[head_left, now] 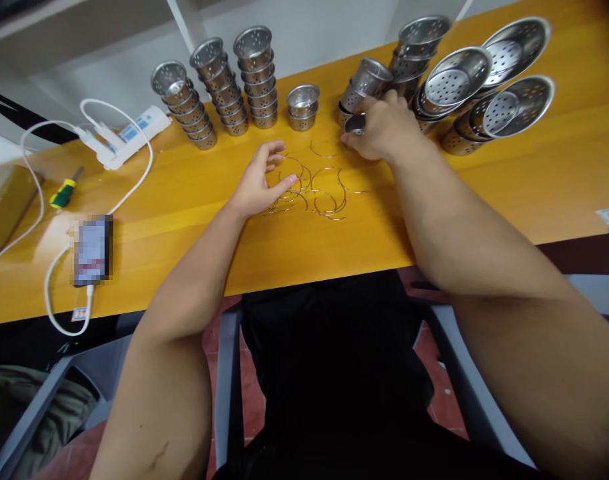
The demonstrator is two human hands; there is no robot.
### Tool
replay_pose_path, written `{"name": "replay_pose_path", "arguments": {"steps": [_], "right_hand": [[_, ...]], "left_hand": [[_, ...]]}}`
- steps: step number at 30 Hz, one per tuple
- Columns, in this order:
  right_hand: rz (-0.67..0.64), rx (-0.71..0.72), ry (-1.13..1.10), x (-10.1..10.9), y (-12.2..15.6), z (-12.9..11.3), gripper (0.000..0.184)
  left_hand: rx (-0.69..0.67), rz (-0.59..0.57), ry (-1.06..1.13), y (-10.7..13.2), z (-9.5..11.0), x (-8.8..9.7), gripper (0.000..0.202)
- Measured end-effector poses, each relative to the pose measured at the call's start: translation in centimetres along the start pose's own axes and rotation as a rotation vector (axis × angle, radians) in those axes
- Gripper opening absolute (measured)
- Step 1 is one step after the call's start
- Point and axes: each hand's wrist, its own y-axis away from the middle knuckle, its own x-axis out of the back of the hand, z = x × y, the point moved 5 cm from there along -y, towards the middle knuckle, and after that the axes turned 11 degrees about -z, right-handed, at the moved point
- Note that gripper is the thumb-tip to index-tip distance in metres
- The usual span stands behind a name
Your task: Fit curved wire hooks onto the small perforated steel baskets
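My right hand [387, 127] is closed around a small metal cup [355, 124], whose shiny side shows between thumb and fingers. Just behind it, a tilted perforated metal cup [368, 79] leans among others of its kind, partly hidden by the hand. Over the middle of the table, my left hand [259, 180] has its fingers curved and apart, holding nothing. Thin curved metal wires [329, 200] lie loosely scattered beside and beneath its fingertips. Left of the right hand stands a short stack of perforated cups [303, 107].
Several tall stacks of perforated cups [262, 87] line the back of the yellow table [334, 250]. Wider flared cups [524, 107] lean at the right. On the left are a power strip [134, 137], white cables, a phone [92, 250] and a green-yellow screwdriver [66, 190].
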Motion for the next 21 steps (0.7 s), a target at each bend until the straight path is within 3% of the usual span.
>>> {"name": "replay_pose_path", "arguments": {"steps": [5,7,9,11,14,17,21], "right_hand": [[0.031,0.021,-0.023,-0.8,-1.5,1.2,0.065],[0.054,0.056,-0.059,-0.8,-1.5,1.1,0.074],[0.094,0.087,-0.073,-0.6,-1.0,0.7,0.079],[0.119,0.137,-0.092,-0.4,-0.3,-0.2,0.072],[0.066,0.274,-0.149,-1.3,0.1,-2.0,0.068],[-0.032,0.410,-0.240,-3.5,-0.6,-3.5,0.092],[-0.069,0.436,-0.455,-6.1,-3.1,-3.7,0.121]], "left_hand": [[0.004,-0.012,0.010,0.0,-0.2,-0.2,0.089],[-0.003,-0.012,0.016,0.0,-0.2,-0.2,0.087],[-0.006,-0.009,0.018,-0.1,-0.1,-0.2,0.085],[-0.004,-0.014,0.017,-0.1,0.1,-0.2,0.083],[0.000,-0.021,0.016,-0.2,0.3,-0.2,0.084],[0.011,-0.018,0.013,-0.3,0.6,-0.2,0.084],[0.046,-0.011,0.000,-0.2,1.4,-0.1,0.084]]}}
